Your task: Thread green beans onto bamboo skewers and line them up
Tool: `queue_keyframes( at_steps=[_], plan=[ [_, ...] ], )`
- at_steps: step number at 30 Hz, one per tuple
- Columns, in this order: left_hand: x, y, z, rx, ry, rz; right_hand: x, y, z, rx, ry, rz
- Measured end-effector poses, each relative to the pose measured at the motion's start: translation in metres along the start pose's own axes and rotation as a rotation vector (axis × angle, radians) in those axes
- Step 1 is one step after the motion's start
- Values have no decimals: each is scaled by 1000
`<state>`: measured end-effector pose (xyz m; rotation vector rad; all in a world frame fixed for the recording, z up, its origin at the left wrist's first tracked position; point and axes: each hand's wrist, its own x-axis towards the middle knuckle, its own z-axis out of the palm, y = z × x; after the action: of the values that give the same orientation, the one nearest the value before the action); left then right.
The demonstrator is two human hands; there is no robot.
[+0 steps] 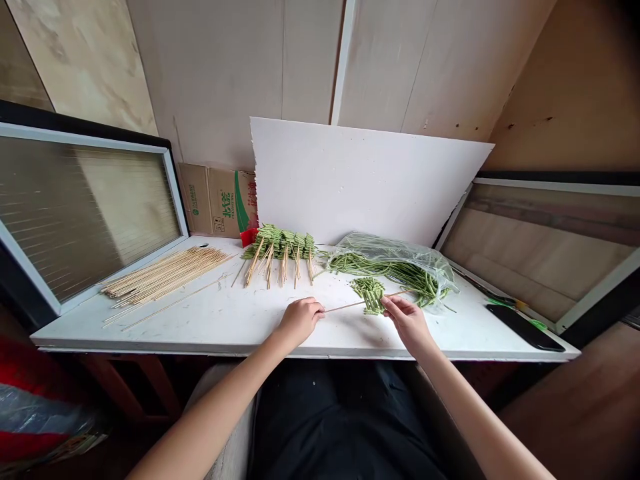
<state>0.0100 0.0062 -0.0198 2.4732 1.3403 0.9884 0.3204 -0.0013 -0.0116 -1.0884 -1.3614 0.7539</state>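
Observation:
My left hand (301, 320) is closed around one end of a thin bamboo skewer (345, 307), just above the table's front part. The skewer slants up to the right, passing the cut green bean pieces (369, 292), and its far end shows beyond them. My right hand (407, 323) pinches at the right side of these pieces, thumb and forefinger together on a short green bean piece. Whether that piece is on the skewer is hard to tell. Behind, finished-looking skewers of green beans (283, 241) lie stacked, sticks toward me.
Loose bamboo skewers (170, 272) lie at the left of the white table (210, 327). Long green beans (400, 270) spill from a clear plastic bag (390, 244). A black phone (525, 327) rests at the right. A cardboard box (217, 200) and white board (365, 180) stand behind.

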Motion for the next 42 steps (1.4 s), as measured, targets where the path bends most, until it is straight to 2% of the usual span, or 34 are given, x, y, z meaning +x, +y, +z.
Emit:
queue_keyframes(
  at_steps=[2,6,11,15,19,23,27,30,34,38,42],
  plan=[
    [0,-3,2,4,20,-6,0,-2,-1,19,10,10],
    [-1,-8,2,10,93,-60,4,-5,-11,-71,-69,-2],
    [-2,-13,0,46,117,-112,22,16,-31,-568,-79,-146],
    [-3,-16,2,50,108,-126,44,40,-37,-893,-128,-263],
    [-4,-16,1,49,103,-140,61,51,-36,-1047,-232,-253],
    [-4,-16,0,59,94,-159,67,52,-33,-1093,-243,-219],
    [-4,-17,1,53,92,-168,63,52,-32,-1060,-236,-231],
    [-5,-16,-2,75,95,-176,57,51,-33,-964,-157,-224],
    [-13,-15,-10,97,130,-188,46,43,-40,-631,-39,-120],
    [-28,-17,-15,91,175,-198,31,36,-44,-255,3,45],
    [-39,-19,-12,108,208,-149,19,36,-40,28,13,179]
  ],
)
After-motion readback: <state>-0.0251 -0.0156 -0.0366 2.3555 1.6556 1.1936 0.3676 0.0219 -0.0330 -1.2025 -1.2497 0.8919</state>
